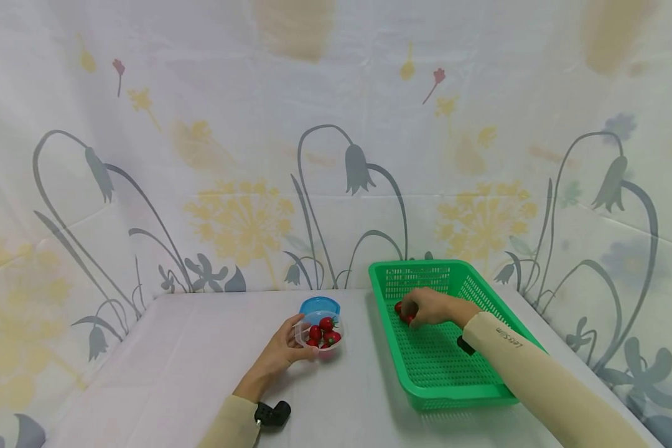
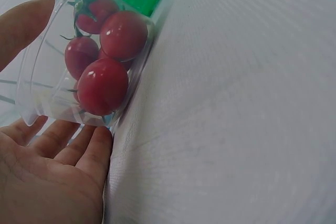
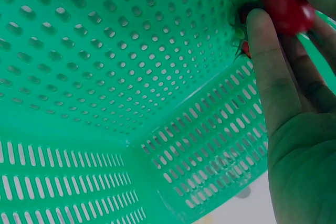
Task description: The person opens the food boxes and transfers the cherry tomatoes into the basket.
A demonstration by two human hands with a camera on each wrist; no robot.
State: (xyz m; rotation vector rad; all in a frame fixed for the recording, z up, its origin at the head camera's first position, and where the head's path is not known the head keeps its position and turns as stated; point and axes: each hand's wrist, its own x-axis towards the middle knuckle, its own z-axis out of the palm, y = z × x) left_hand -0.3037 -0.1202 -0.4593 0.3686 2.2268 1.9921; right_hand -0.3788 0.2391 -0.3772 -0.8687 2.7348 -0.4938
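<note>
My left hand [image 1: 282,350] holds a small clear plastic container [image 1: 299,336] on the table, thumb at the near side and fingers round the far side. Several red cherry tomatoes [image 2: 103,86], some with green stems, lie inside it. My right hand [image 1: 434,307] reaches into a green plastic basket [image 1: 453,393]. Between its thumb and fingers it pinches a cherry tomato [image 3: 283,3], seen in the right wrist view. Another bit of red tomato [image 3: 245,49] shows behind those fingers, against the basket; the hand hides how many lie there.
A blue lid-like piece [image 1: 320,303] lies just behind the clear container; cannot tell whether it is attached. The perforated basket stands on the right of the white table [image 1: 201,361]. A patterned cloth [image 1: 246,155] hangs behind the table.
</note>
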